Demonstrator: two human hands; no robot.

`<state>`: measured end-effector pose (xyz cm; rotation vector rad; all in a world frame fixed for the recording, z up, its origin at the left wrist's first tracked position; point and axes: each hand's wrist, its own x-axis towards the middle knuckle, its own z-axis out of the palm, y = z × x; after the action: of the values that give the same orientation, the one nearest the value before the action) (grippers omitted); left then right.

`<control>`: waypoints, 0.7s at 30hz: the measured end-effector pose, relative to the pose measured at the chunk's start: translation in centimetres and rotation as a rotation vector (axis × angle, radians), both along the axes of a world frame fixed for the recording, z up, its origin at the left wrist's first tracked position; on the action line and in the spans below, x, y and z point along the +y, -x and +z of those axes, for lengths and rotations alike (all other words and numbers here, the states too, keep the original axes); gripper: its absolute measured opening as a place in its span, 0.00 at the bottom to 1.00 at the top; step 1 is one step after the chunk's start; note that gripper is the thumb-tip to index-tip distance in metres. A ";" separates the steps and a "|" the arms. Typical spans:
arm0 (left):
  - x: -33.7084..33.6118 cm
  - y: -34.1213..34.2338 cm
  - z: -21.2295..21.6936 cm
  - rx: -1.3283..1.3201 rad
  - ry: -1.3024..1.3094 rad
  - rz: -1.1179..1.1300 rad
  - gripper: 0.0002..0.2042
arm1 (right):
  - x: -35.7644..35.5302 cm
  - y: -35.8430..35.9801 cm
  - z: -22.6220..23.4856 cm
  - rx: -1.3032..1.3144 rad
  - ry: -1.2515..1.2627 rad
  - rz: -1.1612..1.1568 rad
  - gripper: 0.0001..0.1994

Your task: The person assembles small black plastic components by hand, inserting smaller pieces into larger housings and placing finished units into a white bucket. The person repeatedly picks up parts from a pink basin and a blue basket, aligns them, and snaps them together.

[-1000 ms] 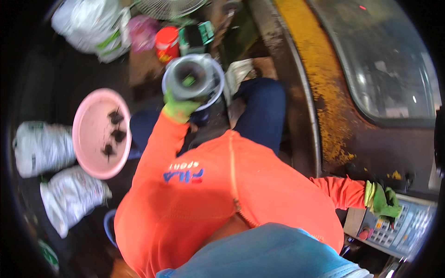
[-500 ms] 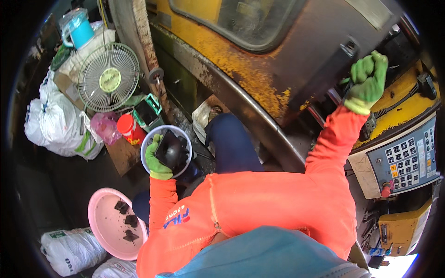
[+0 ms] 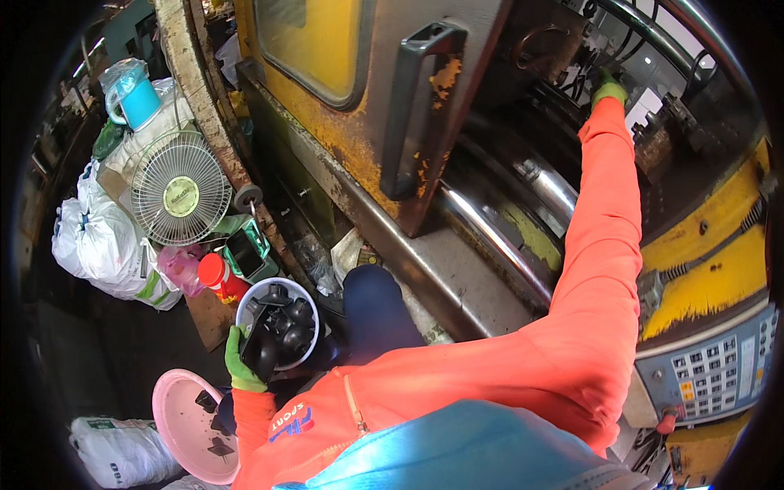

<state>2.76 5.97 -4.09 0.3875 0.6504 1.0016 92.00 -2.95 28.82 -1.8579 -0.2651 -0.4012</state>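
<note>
My left hand (image 3: 242, 363), in a green glove, is closed on a black moulded plastic part (image 3: 261, 349) at the near left rim of a white bucket (image 3: 314, 347). Several more glossy black parts (image 3: 292, 322) with rounded shapes fill that bucket. On the far right, my right arm stretches into the opened yellow machine. My gloved right hand (image 3: 608, 88) is among metal fittings and hoses there; its fingers are mostly hidden, so any hold is unclear. The machine's sliding door (image 3: 425, 122), with a black handle (image 3: 408, 114), stands left of that arm.
A pink basin (image 3: 184, 416) with a few dark pieces sits at lower left. Beyond the bucket are a red container (image 3: 222, 278), a fan (image 3: 181, 196), a blue jug (image 3: 135, 100) and white bags (image 3: 106, 237). Shiny metal bars (image 3: 498, 241) and a control panel (image 3: 710, 371) lie right.
The machine door has slid left, baring the inside. My right hand has gone from near the door's edge into the opening. My left hand has lowered the black part to the bucket's rim.
</note>
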 end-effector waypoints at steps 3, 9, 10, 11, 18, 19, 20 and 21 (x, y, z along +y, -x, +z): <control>-1.0 -0.6 0.9 0.029 0.042 0.027 0.13 | 1.1 -0.7 -2.5 -0.012 -0.151 0.076 0.34; -0.5 -1.5 0.7 0.221 0.137 0.043 0.12 | 4.2 1.8 -2.7 -0.192 -0.278 0.082 0.20; -0.4 -1.6 0.4 0.246 0.140 0.064 0.12 | 4.4 2.0 -2.4 -0.253 -0.146 -0.009 0.20; -0.3 -1.6 0.0 0.248 0.139 0.048 0.12 | 4.7 2.1 -2.0 -0.313 -0.013 -0.101 0.21; 0.0 -1.2 -0.9 0.297 0.001 -0.001 0.08 | 1.3 1.9 -2.4 -0.309 -0.063 -0.187 0.26; 0.1 -1.3 -0.6 0.171 0.098 -0.011 0.08 | 0.9 1.9 -2.4 -0.370 -0.179 -0.238 0.24; 0.1 -1.5 -0.2 0.204 0.065 -0.023 0.09 | 0.5 2.2 -2.3 -0.419 -0.357 -0.140 0.23; 0.1 -1.8 0.4 0.239 0.033 -0.034 0.10 | 0.4 2.7 -1.8 -0.456 -0.533 -0.071 0.20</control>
<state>4.60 6.04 -3.66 0.4918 0.8717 0.9184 89.31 -2.54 27.00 -1.2401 -0.3592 -0.8573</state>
